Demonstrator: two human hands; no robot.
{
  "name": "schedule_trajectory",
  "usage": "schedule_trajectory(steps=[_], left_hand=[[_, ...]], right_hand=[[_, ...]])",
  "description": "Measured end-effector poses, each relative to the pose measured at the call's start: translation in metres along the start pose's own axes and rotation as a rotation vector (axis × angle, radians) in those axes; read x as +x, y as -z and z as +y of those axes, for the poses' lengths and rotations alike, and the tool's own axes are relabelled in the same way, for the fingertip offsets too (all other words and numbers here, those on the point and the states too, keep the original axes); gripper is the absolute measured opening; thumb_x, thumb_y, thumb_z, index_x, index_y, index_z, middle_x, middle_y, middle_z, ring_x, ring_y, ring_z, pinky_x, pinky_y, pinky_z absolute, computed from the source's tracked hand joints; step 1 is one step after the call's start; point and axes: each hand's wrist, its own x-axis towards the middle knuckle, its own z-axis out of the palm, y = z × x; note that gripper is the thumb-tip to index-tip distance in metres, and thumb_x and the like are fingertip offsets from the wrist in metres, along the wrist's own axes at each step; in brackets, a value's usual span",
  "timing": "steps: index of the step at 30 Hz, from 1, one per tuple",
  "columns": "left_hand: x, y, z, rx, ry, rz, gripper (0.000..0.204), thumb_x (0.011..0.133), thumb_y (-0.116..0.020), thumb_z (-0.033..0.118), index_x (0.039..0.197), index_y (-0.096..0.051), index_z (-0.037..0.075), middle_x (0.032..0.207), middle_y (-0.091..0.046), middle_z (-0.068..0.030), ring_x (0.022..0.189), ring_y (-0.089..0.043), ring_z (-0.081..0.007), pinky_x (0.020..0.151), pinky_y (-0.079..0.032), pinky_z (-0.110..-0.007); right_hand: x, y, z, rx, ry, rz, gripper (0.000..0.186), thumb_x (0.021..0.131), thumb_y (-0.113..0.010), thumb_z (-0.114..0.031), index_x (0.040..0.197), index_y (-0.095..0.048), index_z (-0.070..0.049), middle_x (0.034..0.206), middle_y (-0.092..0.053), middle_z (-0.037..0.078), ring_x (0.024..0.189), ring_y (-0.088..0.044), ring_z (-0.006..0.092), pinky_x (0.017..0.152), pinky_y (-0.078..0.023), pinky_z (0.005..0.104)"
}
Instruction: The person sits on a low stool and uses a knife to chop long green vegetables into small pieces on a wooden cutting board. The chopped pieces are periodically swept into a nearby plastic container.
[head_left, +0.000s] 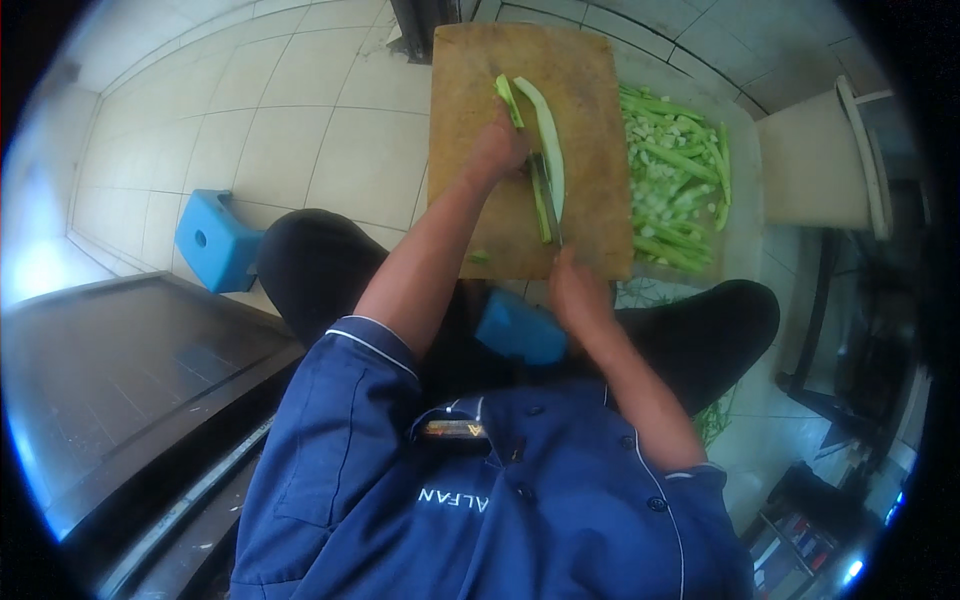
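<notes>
My left hand [500, 140] grips a green vegetable strip [505, 95] near the upper middle of the wooden cutting board [470, 60]. Below that hand, my right hand [570, 280] holds a knife [549, 205] by its handle, the blade pointing away from me along a green piece [541, 220] on the board. A long, pale green peeled piece [540, 115] lies just right of the blade. A small green scrap [478, 256] rests near the board's lower left.
A pale tray [740, 250] of cut green vegetables [670, 170] sits right of the board. A blue stool [215, 240] stands on tiles at left; another blue object [520, 330] is between my legs. Dark panelling [130, 370] is at lower left, a beige object [805, 165] at right.
</notes>
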Motion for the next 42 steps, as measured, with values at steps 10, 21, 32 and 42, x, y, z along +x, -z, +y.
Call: schedule_trajectory(steps=[10, 21, 32, 42], left_hand=[[-0.021, -0.021, 0.022, 0.271, -0.053, 0.161, 0.104, 0.085, -0.066, 0.050, 0.154, -0.013, -0.007, 0.122, -0.059, -0.0300, 0.106, -0.065, -0.0374, 0.090, -0.052, -0.047], [-0.021, -0.011, 0.025, 0.640, -0.415, -0.070, 0.087, 0.079, -0.075, 0.030, 0.153, -0.032, 0.011, 0.124, -0.055, -0.0201, 0.114, -0.058, -0.0364, 0.095, -0.047, -0.047], [-0.018, -0.005, 0.004, 0.591, -0.684, 0.066, 0.064, 0.078, -0.076, 0.022, 0.138, -0.053, 0.020, 0.117, -0.057, -0.0095, 0.114, -0.054, -0.0296, 0.096, -0.043, -0.044], [-0.013, -0.012, -0.002, 0.468, -0.797, 0.184, 0.043, 0.083, -0.073, 0.019, 0.125, -0.065, 0.016, 0.113, -0.061, -0.0073, 0.107, -0.058, -0.0299, 0.093, -0.045, -0.044]], right_hand=[[-0.085, 0.091, 0.033, 0.650, -0.190, -0.251, 0.024, 0.104, -0.044, -0.025, 0.107, -0.052, -0.002, 0.062, -0.059, 0.016, 0.048, -0.061, 0.0303, 0.050, -0.051, 0.0434], [0.013, 0.122, 0.096, 0.394, 0.023, 0.293, 0.033, 0.103, -0.047, -0.028, 0.119, -0.054, 0.000, 0.072, -0.061, 0.022, 0.064, -0.065, 0.0354, 0.060, -0.052, 0.0467], [0.086, 0.047, 0.077, 0.086, -0.060, 0.332, 0.022, 0.100, -0.046, -0.024, 0.106, -0.053, -0.004, 0.077, -0.066, 0.026, 0.075, -0.065, 0.0473, 0.070, -0.050, 0.0578], [0.077, 0.060, 0.081, 0.104, -0.008, 0.235, 0.021, 0.101, -0.046, -0.024, 0.106, -0.051, -0.005, 0.077, -0.065, 0.025, 0.076, -0.064, 0.0470, 0.070, -0.049, 0.0581]])
